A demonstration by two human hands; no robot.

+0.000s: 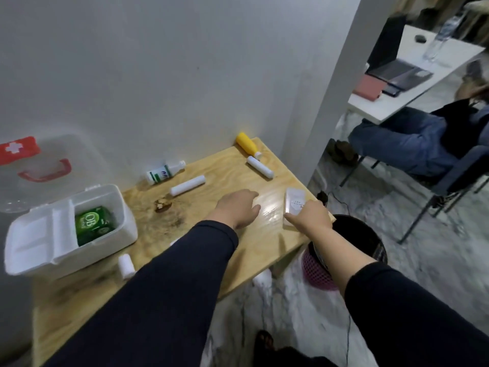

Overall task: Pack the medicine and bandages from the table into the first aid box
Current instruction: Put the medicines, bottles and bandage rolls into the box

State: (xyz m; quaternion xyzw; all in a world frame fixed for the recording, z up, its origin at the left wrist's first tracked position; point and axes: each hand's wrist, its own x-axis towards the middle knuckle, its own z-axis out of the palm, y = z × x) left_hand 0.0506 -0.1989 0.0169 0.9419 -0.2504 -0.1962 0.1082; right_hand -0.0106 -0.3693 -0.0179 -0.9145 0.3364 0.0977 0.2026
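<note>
Picking step: my right hand (pixel 312 215) pinches the white packet (pixel 295 202) at 3 o'clock; left hand (pixel 238 207) spread, empty. Next: carry to first aid box (pixel 66 234) at 9 o'clock.

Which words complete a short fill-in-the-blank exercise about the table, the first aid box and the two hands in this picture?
1. The first aid box stands open, and a ____ packet lies in its larger compartment.
2. The bottle lying near the wall at the table's far corner is ____.
3. The right hand touches a flat clear packet near the table's ____ edge.
4. The left hand hovers palm-down and holds ____.

Missing words: green; yellow; right; nothing
</note>
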